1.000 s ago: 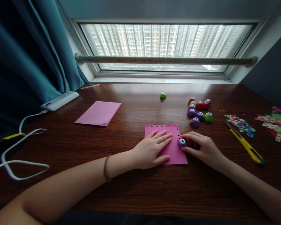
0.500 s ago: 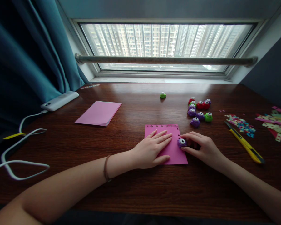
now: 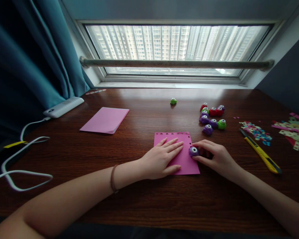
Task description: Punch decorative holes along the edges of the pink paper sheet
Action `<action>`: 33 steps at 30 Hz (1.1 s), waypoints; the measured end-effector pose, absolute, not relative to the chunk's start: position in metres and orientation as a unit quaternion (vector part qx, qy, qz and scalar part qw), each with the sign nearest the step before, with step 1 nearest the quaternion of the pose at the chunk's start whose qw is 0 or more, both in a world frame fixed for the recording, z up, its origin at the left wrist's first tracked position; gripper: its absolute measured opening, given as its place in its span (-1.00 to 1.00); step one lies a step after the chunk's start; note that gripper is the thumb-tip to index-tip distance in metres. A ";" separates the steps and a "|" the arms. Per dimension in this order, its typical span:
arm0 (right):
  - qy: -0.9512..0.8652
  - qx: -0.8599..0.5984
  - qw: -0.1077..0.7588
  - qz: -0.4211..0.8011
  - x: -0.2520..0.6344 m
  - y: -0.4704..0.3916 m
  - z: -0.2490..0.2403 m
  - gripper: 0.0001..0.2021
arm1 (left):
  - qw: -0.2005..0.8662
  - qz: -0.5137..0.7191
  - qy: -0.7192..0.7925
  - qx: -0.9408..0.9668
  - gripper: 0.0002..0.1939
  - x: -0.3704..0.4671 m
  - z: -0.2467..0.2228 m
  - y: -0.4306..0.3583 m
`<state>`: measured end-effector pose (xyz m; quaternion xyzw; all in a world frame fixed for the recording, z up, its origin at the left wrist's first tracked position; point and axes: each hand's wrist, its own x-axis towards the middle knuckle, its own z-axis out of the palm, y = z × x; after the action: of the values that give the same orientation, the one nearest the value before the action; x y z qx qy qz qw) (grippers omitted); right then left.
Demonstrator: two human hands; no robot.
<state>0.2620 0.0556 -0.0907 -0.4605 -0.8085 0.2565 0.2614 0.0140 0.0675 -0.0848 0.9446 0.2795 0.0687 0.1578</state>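
A bright pink sheet [image 3: 189, 165] lies on the brown table, with small holes cut along its far edge and the upper part of its right edge. My left hand [image 3: 161, 159] rests flat on it, fingers spread. On the sheet's right edge sits a purple punch [image 3: 193, 151] with a star on its white top. The thumb and fingers of my right hand [image 3: 214, 156] grip this punch from the right.
Several purple, red and green punches [image 3: 213, 123] stand behind my right hand, a green one [image 3: 173, 101] farther back. A yellow cutter [image 3: 262, 155], paper confetti [image 3: 257, 132] and strips [image 3: 295, 129] lie right. Pink paper [image 3: 105, 120] and a white power bank [image 3: 64, 107] are left.
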 end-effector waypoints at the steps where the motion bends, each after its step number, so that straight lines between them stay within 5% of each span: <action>1: -0.808 -0.462 0.260 0.259 0.262 0.055 -0.090 -0.73 | 0.158 0.068 0.280 0.945 -0.35 0.014 -0.085 0.068; 33: -0.799 -0.469 0.265 0.268 0.260 0.054 -0.090 -0.73 | 0.137 0.041 0.287 0.947 -0.34 0.015 -0.083 0.070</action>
<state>0.2601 0.0535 -0.0897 -0.4687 -0.7990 0.2677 0.2649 0.0148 0.0696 -0.0834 0.9474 0.2866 0.0406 0.1367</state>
